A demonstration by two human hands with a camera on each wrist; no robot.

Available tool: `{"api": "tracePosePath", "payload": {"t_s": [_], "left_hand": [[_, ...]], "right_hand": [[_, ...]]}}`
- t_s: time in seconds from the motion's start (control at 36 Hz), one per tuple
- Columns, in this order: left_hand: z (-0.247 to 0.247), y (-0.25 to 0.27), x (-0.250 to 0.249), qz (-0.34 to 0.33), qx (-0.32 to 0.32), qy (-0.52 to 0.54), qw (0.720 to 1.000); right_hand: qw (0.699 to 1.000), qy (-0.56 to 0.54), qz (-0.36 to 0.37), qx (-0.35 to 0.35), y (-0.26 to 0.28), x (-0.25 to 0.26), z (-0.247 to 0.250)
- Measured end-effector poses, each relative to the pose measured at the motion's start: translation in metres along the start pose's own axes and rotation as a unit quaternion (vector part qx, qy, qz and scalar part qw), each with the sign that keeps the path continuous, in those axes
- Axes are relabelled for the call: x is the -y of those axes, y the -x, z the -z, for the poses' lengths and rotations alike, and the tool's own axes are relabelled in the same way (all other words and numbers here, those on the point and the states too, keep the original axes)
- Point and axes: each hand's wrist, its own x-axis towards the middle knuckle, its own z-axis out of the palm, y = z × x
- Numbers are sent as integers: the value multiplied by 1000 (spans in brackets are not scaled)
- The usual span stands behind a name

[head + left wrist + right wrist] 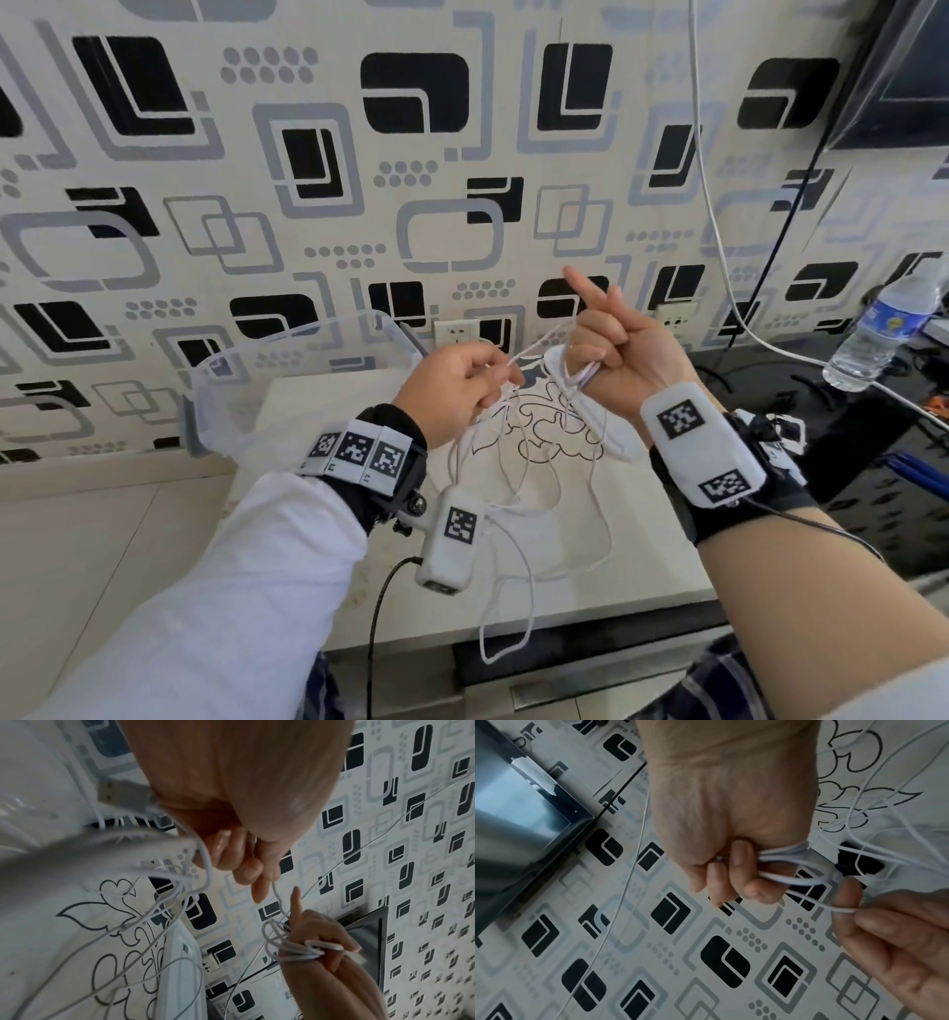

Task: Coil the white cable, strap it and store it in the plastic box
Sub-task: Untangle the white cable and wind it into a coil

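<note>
The white cable (518, 493) hangs in several loose loops over the white table (652, 545). My right hand (590, 360) grips a small bundle of coils (795, 879) in its curled fingers, with the index finger (583, 288) pointing up. My left hand (493, 383) pinches a strand of the cable (844, 910) just left of that bundle. A USB plug (120, 795) sticks out behind the left hand (244, 854). The clear plastic box (241, 380) stands at the table's far left, behind the left hand. I see no strap.
A water bottle (880, 334) lies on the black desk at the right, under a dark monitor (904, 77). Another thin white wire (701, 154) hangs down the patterned wall. A wall socket (454, 334) sits behind the hands.
</note>
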Motion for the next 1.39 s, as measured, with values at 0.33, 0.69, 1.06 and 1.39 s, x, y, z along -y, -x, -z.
{"api": "tracePosePath", "payload": {"t_s": [0.33, 0.69, 1.06, 1.39], "left_hand": [[10, 7, -7, 54, 19, -8, 998], [8, 13, -20, 13, 9, -33, 999], [6, 17, -26, -55, 31, -47, 997], [4, 10, -24, -80, 16, -57, 995]], "right_hand": [[968, -83, 196, -133, 10, 31, 4], [932, -31, 261, -251, 0, 28, 14], [923, 59, 238, -297, -5, 20, 10], [851, 438, 69, -281, -14, -21, -3]]}}
